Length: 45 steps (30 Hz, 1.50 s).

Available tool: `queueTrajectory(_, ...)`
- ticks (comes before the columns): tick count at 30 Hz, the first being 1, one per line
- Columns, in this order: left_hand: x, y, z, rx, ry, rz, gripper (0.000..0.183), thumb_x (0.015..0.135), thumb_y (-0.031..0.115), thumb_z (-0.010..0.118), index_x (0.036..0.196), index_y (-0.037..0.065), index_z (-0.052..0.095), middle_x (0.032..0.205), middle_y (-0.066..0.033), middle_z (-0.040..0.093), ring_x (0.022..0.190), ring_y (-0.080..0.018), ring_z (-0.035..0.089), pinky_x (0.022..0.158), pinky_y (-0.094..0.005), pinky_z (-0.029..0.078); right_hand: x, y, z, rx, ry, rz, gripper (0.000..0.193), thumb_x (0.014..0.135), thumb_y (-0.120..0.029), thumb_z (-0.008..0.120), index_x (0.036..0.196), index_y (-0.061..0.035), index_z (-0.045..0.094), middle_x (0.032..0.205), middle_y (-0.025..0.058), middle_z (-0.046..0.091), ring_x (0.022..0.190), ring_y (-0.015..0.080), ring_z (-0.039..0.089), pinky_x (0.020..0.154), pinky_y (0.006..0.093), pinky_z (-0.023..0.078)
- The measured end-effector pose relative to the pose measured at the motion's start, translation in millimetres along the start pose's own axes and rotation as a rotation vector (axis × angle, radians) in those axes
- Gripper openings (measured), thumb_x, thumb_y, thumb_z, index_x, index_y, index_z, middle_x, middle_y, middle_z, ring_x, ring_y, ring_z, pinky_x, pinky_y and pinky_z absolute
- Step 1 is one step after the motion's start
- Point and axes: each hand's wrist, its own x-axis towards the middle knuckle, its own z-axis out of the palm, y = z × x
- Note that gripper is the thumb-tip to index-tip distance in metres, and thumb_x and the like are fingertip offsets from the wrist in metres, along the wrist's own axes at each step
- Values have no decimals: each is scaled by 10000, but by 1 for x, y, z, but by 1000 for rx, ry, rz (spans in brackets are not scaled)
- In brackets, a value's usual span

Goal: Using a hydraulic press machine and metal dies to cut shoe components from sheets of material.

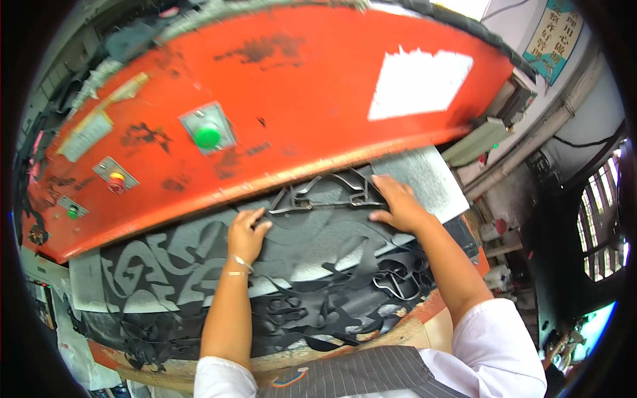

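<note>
A steel cutting die point(326, 201) with curved blades lies on a black sheet point(298, 229), close under the front of a red press. At the die's right end is my right hand point(402, 207), its thumb and fingers on either side of that end. My left hand point(246, 237) rests on the sheet beside the die's left tip, thumb and fingers apart; whether it touches the metal I cannot tell. Left of it, curved shapes are cut in the sheet, with the pale board point(89, 282) showing through. A second, smaller metal die point(396, 284) sits among black scraps nearer me.
The red press head point(298, 86) spans the far side, with a large green button point(207, 136) and a red button point(117, 182). Tangled black offcuts point(285, 315) line the near edge. A grey-white slab point(424, 182) lies at the right, with pipes point(531, 142) beyond.
</note>
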Motion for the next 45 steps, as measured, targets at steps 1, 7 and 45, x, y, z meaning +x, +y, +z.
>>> queueTrajectory(1, -8, 3, -9, -106, 37, -17, 314, 778, 184, 750, 1059, 50, 706, 1011, -144, 673, 965, -314, 634, 869, -363, 485, -14, -14, -7, -178, 142, 87, 808, 786, -344, 746, 1433, -44, 366, 1352, 204, 516, 1301, 371, 442, 1087, 443, 300)
queueTrajectory(7, -48, -78, -178, -70, 668, -328, 501, 919, 233, 625, 1319, -48, 510, 1342, -196, 539, 1230, -298, 531, 1038, -380, 404, -11, -137, -29, 623, 353, 127, 607, 820, -325, 740, 1310, -53, 506, 1111, 165, 650, 990, 302, 649, 891, 399, 500)
queueTrajectory(45, -292, 161, -90, 117, -138, -88, 98, 750, 123, 694, 808, 49, 720, 744, -105, 620, 732, -299, 579, 699, -384, 462, -182, -220, 8, 266, -434, -504, 293, 752, -230, 696, 956, -22, 668, 979, 179, 659, 948, 356, 638, 803, 445, 510)
